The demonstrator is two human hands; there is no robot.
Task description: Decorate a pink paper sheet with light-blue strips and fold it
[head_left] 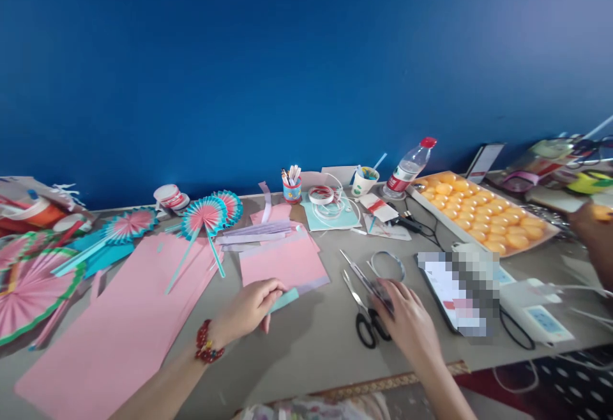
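Note:
My left hand pinches a small pale green paper strip at the front edge of a pink sheet stack. A red bead bracelet circles that wrist. On the table to the right, my right hand has its fingers curled over the handle of a slim pointed silver tool, by its look a craft knife. Black-handled scissors lie just left of it, blades pointing away. A clear ring-shaped band lies beyond the fingers. Purple strips rest across the pink sheets.
Pleated paper fans and long pink sheets lie left. At the back stand a pen cup, paper cup and water bottle. Rightward are a phone, power strip, tray of orange balls and another person's hand.

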